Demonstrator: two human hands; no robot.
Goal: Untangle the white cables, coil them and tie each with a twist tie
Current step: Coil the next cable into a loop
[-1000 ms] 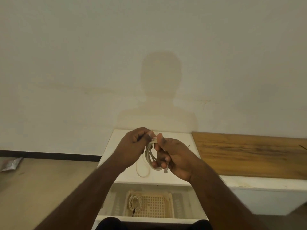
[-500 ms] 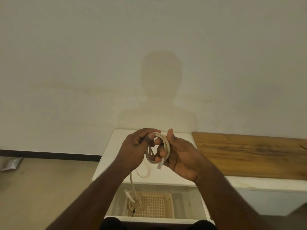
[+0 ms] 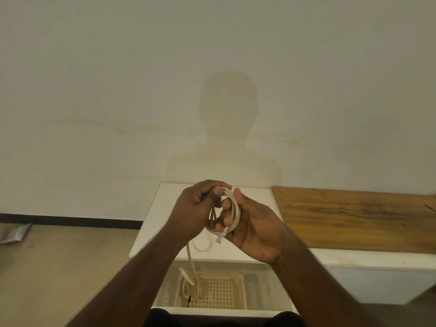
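- We hold the white cable (image 3: pixel 232 210) above the white tabletop (image 3: pixel 165 204), wound into a small coil between both hands.
- Our right hand (image 3: pixel 253 228) curls its fingers and thumb round the coil; a plug (image 3: pixel 220 237) pokes out beneath the fingers.
- Our left hand (image 3: pixel 195 208) pinches the top of the coil.
- The loose end drops below the tabletop toward a basket (image 3: pixel 219 292), where a second coiled cable (image 3: pixel 190 289) lies.
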